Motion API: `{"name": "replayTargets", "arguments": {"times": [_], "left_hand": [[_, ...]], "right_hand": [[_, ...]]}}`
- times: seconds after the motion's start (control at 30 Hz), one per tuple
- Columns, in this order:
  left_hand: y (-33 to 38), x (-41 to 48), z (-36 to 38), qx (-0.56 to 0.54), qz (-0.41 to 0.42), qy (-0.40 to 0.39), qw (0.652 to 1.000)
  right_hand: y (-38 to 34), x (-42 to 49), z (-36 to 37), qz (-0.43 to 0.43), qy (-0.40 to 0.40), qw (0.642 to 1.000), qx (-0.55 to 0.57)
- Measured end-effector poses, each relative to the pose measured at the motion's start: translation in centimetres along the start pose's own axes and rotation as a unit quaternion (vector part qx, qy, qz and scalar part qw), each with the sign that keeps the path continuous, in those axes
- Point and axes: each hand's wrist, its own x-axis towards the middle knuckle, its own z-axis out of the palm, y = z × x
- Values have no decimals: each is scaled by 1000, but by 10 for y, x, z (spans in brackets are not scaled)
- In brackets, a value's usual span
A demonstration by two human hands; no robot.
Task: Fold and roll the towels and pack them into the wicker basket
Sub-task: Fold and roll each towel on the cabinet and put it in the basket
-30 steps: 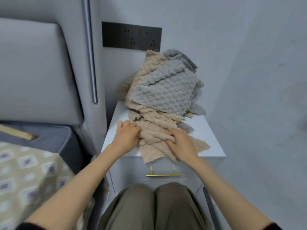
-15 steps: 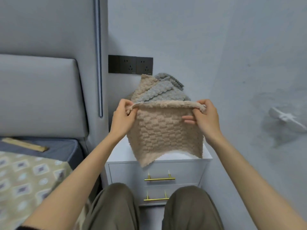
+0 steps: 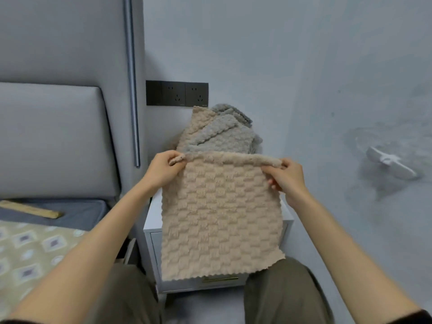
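Beige towel [image 3: 219,216] hanging, top corners pinched by left hand [image 3: 163,170] and right hand [image 3: 286,177] — towel pile [image 3: 222,136] (grey, beige) on nightstand [image 3: 154,213].

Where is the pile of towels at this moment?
In the head view, the towel pile sits at centre on the white nightstand, below the black sockets, behind the held-up beige towel.

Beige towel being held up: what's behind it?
Over the beige towel, a pile of grey and beige towels shows on the white nightstand. Covered: the pile's base, most of the nightstand top and drawer fronts; only a gold handle peeks out below.
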Motion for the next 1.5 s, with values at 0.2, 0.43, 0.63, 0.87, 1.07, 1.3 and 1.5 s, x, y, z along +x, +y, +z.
{"name": "replayTargets", "arguments": {"times": [0.2,0.43,0.63,0.87,1.07,1.3,1.5], "left_hand": [[-57,19,12,68,-14,36,997],[-91,75,29,125,-4,93,988],[-102,100,50,101,1,150,984],[-106,59,60,24,32,140,989],[-109,12,54,-11,23,105,994],[-125,-32,48,-9,13,20,1000],[-138,-52,48,36,21,-56,998]], "right_hand": [[47,33,30,73,-4,996,54],[69,90,61,56,-27,998,29],[80,120,74,43,7,997,68],[109,105,54,65,-23,996,61],[111,74,37,60,-58,995,53],[133,45,15,26,-100,989,-104],[139,30,13,-58,-131,952,-269]]}}
